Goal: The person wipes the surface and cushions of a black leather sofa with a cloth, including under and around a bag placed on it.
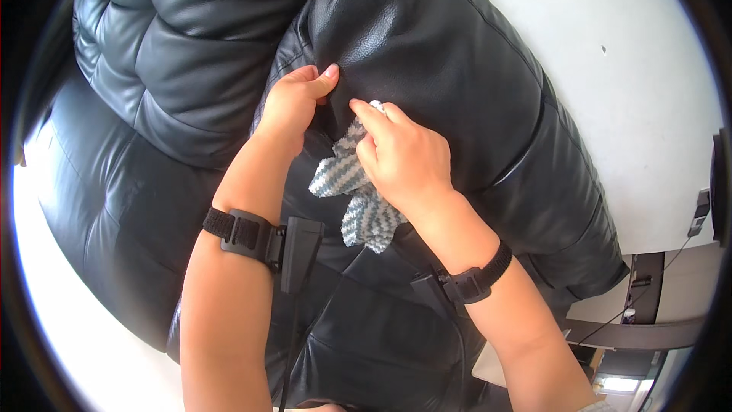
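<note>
A striped grey-and-white cloth (372, 220) hangs in loose folds from my right hand (409, 157), whose fingers are curled over its upper part. One white bit of it pokes out by the knuckles, and the index fingertip rests close to the black leather. To the left, my left hand (291, 100) pinches a fold of the black leather sofa's back cushion (434, 57), thumb on top. Its other fingertips are partly hidden in the crease. Creases in the leather run out from around both hands.
Tufted sofa cushions (189, 23) rise at the left. Black devices (300, 254) are strapped to both forearms, with cables hanging down. A white wall (572, 23) with a small mark stands behind the sofa. At lower right, a brown shelf (640, 333) holds small items below a thin cord.
</note>
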Demonstrator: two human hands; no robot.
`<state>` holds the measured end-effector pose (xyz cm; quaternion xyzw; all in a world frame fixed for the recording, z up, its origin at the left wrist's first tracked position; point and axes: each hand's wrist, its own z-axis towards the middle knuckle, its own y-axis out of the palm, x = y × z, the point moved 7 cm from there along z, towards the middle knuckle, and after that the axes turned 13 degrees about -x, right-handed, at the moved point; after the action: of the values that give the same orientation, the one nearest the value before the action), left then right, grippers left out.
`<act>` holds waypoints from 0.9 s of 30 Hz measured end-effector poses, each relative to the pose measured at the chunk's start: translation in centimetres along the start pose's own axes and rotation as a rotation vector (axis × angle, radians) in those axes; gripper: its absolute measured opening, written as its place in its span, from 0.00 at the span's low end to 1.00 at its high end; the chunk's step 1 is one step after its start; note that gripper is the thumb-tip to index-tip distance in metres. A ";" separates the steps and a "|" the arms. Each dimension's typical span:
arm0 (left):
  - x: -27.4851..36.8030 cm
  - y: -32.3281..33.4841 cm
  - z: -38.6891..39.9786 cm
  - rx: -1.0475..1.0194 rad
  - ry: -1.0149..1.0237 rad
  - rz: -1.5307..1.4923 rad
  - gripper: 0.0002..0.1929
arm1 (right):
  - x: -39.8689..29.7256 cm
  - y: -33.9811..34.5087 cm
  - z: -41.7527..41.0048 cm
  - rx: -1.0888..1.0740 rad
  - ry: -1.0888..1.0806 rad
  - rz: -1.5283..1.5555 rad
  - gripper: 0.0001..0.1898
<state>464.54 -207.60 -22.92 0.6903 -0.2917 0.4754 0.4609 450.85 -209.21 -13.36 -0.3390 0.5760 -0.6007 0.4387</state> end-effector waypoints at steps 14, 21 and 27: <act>-1.0 -0.4 0.3 -0.017 -0.009 0.006 0.15 | 2.1 -1.7 -0.9 -0.018 -0.080 0.387 0.12; -1.0 -0.8 0.0 0.283 0.025 -0.104 0.15 | 1.2 -4.8 5.3 0.324 -0.186 -0.025 0.13; -2.3 -1.2 0.4 0.235 -0.033 0.008 0.18 | 0.7 2.6 -1.4 -0.050 0.046 0.092 0.06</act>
<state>464.82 -207.59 -25.52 0.7461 -0.2443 0.4968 0.3700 449.66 -209.21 -16.12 -0.3092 0.6158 -0.5727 0.4440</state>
